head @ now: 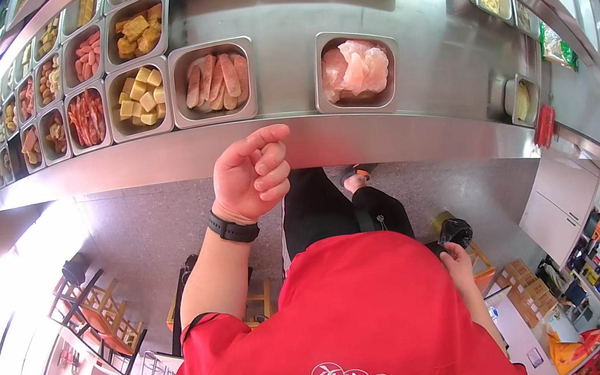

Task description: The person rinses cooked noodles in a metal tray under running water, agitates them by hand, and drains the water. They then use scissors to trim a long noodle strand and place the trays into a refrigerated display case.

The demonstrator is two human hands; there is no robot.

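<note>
My left hand (pixel 252 174), with a dark watch on its wrist, is over the front edge of the steel counter (pixel 408 130). Its index finger points to the right, the other fingers are loosely curled, and nothing is in it. Just beyond stands a steel pan of sausages (pixel 217 81). To the right, a separate steel pan holds pale pink raw meat slices (pixel 357 69). Low at my right side, my right hand (pixel 455 257) is partly hidden by my red shirt. Its fingers meet something dark; whether they grip it is unclear.
Left of the sausages, steel pans hold yellowish cubes (pixel 142 96), fried tofu pieces (pixel 139 32), red meat strips (pixel 87 119) and other foods. A small pan (pixel 522 100) sits at the counter's right end. Behind me are stacked chairs (pixel 102 322) and cardboard boxes (pixel 526 290).
</note>
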